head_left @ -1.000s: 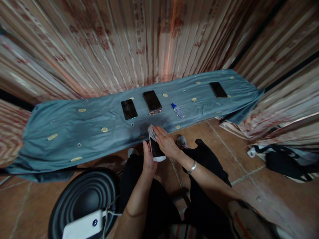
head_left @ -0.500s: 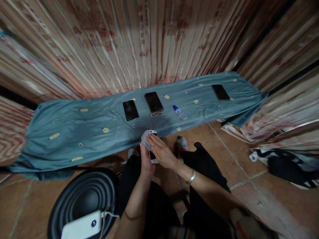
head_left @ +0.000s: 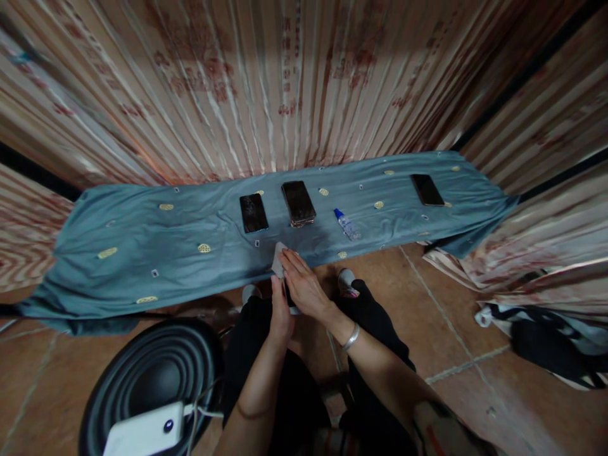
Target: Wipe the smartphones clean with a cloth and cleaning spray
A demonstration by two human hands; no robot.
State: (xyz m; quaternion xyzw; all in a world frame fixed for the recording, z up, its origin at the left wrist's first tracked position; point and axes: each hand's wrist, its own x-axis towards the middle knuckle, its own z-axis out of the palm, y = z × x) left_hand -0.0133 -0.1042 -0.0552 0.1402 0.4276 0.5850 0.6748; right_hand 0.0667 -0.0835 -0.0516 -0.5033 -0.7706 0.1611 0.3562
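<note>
My left hand (head_left: 280, 313) grips a white-edged phone (head_left: 295, 310) from the left side, over my lap. My right hand (head_left: 304, 288) lies flat across the phone's screen and presses a small pale cloth (head_left: 278, 259) against its top end, hiding most of the phone. A silver bangle sits on my right wrist. Just beyond my hands a blue-grey cloth (head_left: 142, 247) is spread out, bearing two dark phones (head_left: 253, 213) (head_left: 298, 202), a small spray bottle (head_left: 346, 224) with a blue cap, and a third phone (head_left: 427, 189) far right.
A pleated patterned curtain (head_left: 285, 88) hangs behind the blue-grey cloth. A round black stool (head_left: 142, 373) with a white power bank (head_left: 142, 434) stands at lower left. Dark bags and fabric (head_left: 546, 329) lie on the tiled floor at right. My dark-trousered legs fill the bottom centre.
My right hand has slid the pale cloth over the phone's screen, so it now covers nearly all of the phone. The view has tilted slightly.
</note>
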